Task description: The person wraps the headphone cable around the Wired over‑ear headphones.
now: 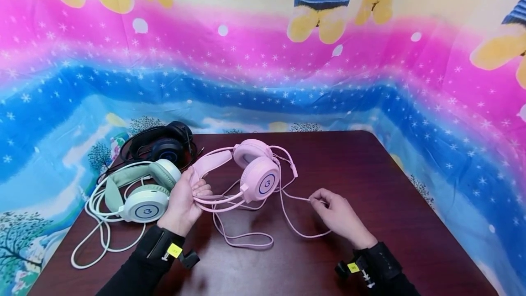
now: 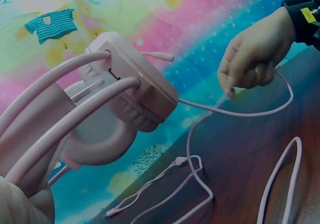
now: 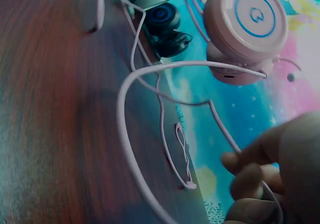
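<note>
Pink over-ear headphones [image 1: 261, 178] are held up above the table by my left hand [image 1: 185, 198], which grips them by the headband [image 1: 211, 162]. Their ear cups point to the right, and a short microphone arm [image 1: 290, 161] sticks out beyond them. A thin pink cable [image 1: 302, 234] hangs from the cups and lies in loops on the wood. My right hand [image 1: 339, 214] pinches this cable between thumb and fingers, to the right of the cups. In the right wrist view the pinched cable [image 3: 222, 124] runs into the curled fingers [image 3: 250, 181].
On the left of the dark wooden table [image 1: 370, 163] lie white and green headphones [image 1: 145, 204] with a looped white cable [image 1: 102, 236]. Black headphones [image 1: 166, 145] sit behind them. A patterned cloth [image 1: 263, 81] hangs around the table's back and sides.
</note>
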Tool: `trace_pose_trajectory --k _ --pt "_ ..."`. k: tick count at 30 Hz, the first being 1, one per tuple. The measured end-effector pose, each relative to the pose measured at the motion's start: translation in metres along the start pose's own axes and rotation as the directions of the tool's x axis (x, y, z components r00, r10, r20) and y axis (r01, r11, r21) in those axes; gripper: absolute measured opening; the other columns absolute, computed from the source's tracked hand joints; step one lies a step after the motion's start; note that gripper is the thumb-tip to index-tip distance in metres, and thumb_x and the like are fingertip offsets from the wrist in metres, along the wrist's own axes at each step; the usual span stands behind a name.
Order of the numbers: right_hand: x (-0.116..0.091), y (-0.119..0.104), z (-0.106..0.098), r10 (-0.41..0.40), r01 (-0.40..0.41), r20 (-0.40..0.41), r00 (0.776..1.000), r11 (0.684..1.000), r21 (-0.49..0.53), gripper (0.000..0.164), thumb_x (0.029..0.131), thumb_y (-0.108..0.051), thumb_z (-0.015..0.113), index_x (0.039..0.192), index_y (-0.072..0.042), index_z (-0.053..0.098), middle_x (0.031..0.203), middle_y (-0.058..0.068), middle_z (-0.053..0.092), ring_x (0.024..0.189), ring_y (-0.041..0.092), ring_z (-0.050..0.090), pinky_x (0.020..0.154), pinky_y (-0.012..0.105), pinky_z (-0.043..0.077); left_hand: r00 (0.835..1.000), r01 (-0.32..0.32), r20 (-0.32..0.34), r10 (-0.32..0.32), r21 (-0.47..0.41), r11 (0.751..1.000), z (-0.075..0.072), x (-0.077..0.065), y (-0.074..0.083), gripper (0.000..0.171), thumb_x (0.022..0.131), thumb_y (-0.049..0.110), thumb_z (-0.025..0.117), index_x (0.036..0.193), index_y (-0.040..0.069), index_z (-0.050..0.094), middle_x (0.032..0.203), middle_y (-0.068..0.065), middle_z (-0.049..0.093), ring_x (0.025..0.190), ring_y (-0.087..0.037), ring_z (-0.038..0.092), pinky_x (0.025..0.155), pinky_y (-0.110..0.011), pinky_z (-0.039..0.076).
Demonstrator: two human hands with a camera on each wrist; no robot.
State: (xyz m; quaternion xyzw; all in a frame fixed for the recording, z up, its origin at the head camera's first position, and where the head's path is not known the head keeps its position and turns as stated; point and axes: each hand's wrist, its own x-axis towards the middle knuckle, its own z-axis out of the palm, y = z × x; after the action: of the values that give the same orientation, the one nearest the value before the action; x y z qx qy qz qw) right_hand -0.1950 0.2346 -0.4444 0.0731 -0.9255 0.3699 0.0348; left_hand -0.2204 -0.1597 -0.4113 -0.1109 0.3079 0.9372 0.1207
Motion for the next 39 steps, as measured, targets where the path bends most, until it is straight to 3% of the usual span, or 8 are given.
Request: trace_pose_trajectory --k 7,9,13,17,21,26,33,39 --pt "-0.003 -0.017 0.010 -0.167 0.126 -0.216 0.962 0.974 -0.188 0.023 0.101 -0.016 0.074 0.124 -0.010 0.073 0.123 0.013 0.070 0.116 0.035 0.060 0.100 0.051 0.046 1.000 -0.008 -0.009 0.008 0.000 1.000 0.007 -0.003 0.000 0.039 0.121 0.044 0.029 0.092 0.019 0.035 0.061 0.008 0.036 0.048 -0.004 0.033 0.047 -0.013 0.033" --pt "-0.003 -0.025 0.015 -0.227 0.209 -0.163 0.960 0.971 -0.119 0.022 0.104 -0.018 0.074 0.125 -0.012 0.072 0.119 0.007 0.072 0.112 0.027 0.065 0.099 0.045 0.050 1.000 -0.011 -0.001 0.011 0.000 1.000 0.011 -0.004 -0.002 0.038 0.121 0.044 0.029 0.092 0.019 0.035 0.061 0.008 0.036 0.048 -0.004 0.033 0.047 -0.013 0.033" --pt "-0.003 -0.039 0.031 -0.326 0.321 0.133 0.936 0.945 0.054 0.023 0.108 -0.035 0.073 0.122 -0.018 0.069 0.106 -0.010 0.076 0.095 0.004 0.071 0.084 0.029 0.060 0.999 -0.024 0.027 0.024 0.006 1.000 0.018 -0.005 -0.007 0.037 0.121 0.044 0.029 0.093 0.020 0.035 0.060 0.008 0.035 0.048 -0.004 0.033 0.047 -0.012 0.033" --pt "-0.007 -0.045 0.047 -0.363 0.375 0.292 0.885 0.927 0.017 0.017 0.111 -0.030 0.068 0.115 -0.015 0.061 0.094 -0.009 0.076 0.083 -0.002 0.070 0.077 0.025 0.059 0.999 -0.031 0.039 0.031 0.006 0.999 0.024 -0.006 -0.011 0.038 0.121 0.044 0.029 0.092 0.021 0.035 0.059 0.009 0.035 0.047 -0.004 0.034 0.047 -0.012 0.033" --pt "-0.009 -0.048 0.059 -0.388 0.430 0.223 0.894 0.883 -0.187 0.011 0.112 -0.011 0.057 0.121 -0.007 0.064 0.100 0.001 0.078 0.090 0.014 0.078 0.079 0.037 0.063 0.999 -0.021 0.035 0.020 0.019 1.000 0.028 -0.007 -0.012 0.038 0.121 0.044 0.030 0.092 0.020 0.035 0.060 0.009 0.035 0.046 -0.002 0.034 0.047 -0.011 0.032" --pt "-0.008 -0.054 0.065 -0.366 0.397 0.154 0.918 0.853 -0.337 0.019 0.111 -0.013 0.059 0.124 -0.011 0.073 0.112 0.006 0.080 0.104 0.028 0.080 0.083 0.052 0.064 0.999 -0.013 0.031 0.011 0.046 0.999 0.032 -0.006 -0.015 0.041 0.121 0.042 0.033 0.087 0.020 0.036 0.060 0.009 0.036 0.048 -0.003 0.033 0.047 -0.010 0.032" --pt "-0.006 -0.062 0.068 -0.481 0.522 0.203 0.853 0.782 -0.342 0.021 0.110 -0.014 0.063 0.128 -0.011 0.072 0.105 0.005 0.080 0.096 0.026 0.081 0.074 0.048 0.064 0.998 -0.063 0.011 0.062 0.126 0.990 0.033 0.004 -0.020 0.037 0.120 0.041 0.042 0.090 0.021 0.036 0.064 0.010 0.033 0.052 -0.004 0.031 0.051 -0.011 0.031" --pt "-0.004 -0.063 0.071 -0.474 0.543 0.267 0.839 0.751 -0.376 0.015 0.110 -0.015 0.063 0.122 -0.014 0.071 0.103 0.004 0.078 0.092 0.028 0.081 0.071 0.047 0.063 0.987 -0.159 0.033 0.155 0.216 0.963 0.032 0.018 -0.023 0.021 0.118 0.028 0.053 0.099 0.019 0.055 0.063 0.010 0.030 0.053 -0.005 0.027 0.053 -0.013 0.029"
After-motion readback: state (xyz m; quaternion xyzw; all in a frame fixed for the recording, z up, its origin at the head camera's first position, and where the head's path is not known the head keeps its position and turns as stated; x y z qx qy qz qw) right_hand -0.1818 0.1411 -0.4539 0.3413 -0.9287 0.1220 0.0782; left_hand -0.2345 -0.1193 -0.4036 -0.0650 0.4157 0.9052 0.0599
